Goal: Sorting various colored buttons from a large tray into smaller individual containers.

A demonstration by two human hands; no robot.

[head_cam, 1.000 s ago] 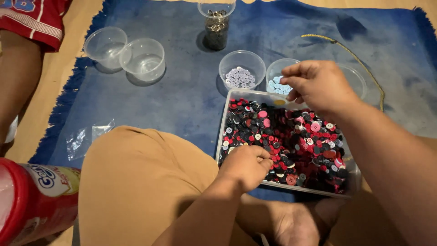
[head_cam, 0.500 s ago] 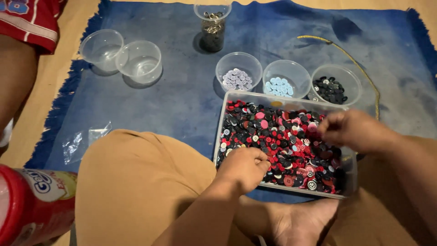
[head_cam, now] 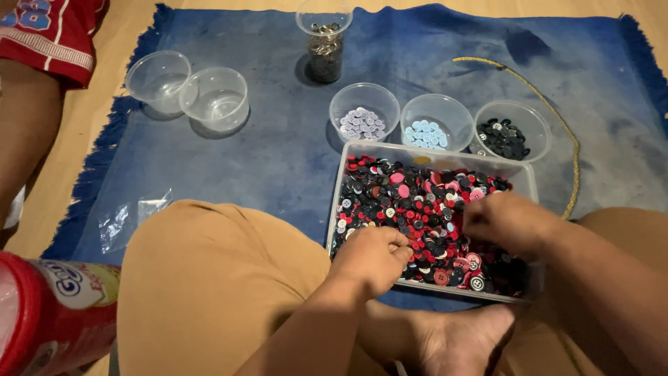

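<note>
A clear rectangular tub [head_cam: 351,150] full of red, black and pink buttons [head_cam: 417,198] lies on a blue rug [head_cam: 278,160] between my knees. My left hand [head_cam: 372,257] rests on the tub's near left edge, fingers curled onto the buttons. My right hand [head_cam: 508,223] is down in the buttons at the tub's right side, fingers bent; what it pinches is hidden. Behind the tub stand three clear cups: one with pale lilac buttons [head_cam: 363,125], one with light blue buttons [head_cam: 426,134], one with black buttons [head_cam: 504,139].
Two empty clear cups [head_cam: 188,90] sit at the rug's back left, a tall cup of metallic bits [head_cam: 324,45] at the back middle. A yellow cord [head_cam: 557,118] curves at the right. A red-lidded container [head_cam: 49,313] stands near left. Another person's leg [head_cam: 28,132] is at far left.
My right hand came down from above the light blue cup into the tub's right side. My left hand stayed on the tub's near edge.
</note>
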